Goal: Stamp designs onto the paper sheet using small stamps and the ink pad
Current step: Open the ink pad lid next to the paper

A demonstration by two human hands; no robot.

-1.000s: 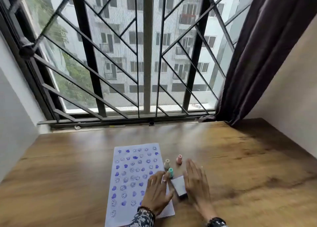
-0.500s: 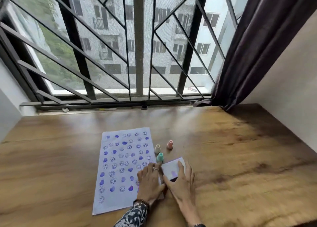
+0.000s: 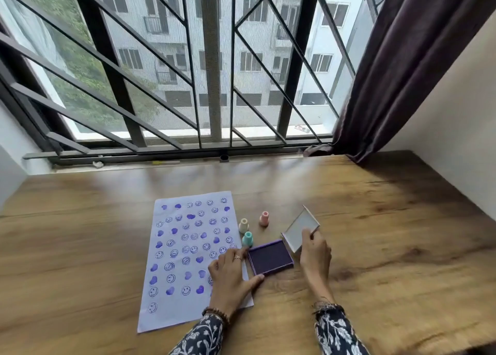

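Note:
A white paper sheet (image 3: pixel 185 255) lies on the wooden table, covered with several purple smiley and heart prints. Right of it stand three small stamps: cream (image 3: pixel 243 225), pink (image 3: pixel 264 218) and teal (image 3: pixel 247 238). The purple ink pad (image 3: pixel 270 257) lies uncovered beside the teal stamp. My left hand (image 3: pixel 230 277) rests on the paper's lower right corner, thumb and forefinger against the pad's left and near edges. My right hand (image 3: pixel 315 255) holds the pad's white lid (image 3: pixel 300 231) tilted up, just right of the pad.
The wooden table (image 3: pixel 375 247) reaches a barred window at the back. A dark curtain (image 3: pixel 402 73) hangs at the back right beside a white wall. Bare wood lies to the left of the paper and to the right of my hands.
The lid has come off the ink pad: my right hand lifted it up and to the right, baring the purple pad. My left hand stayed by the pad. The camera tilted downward.

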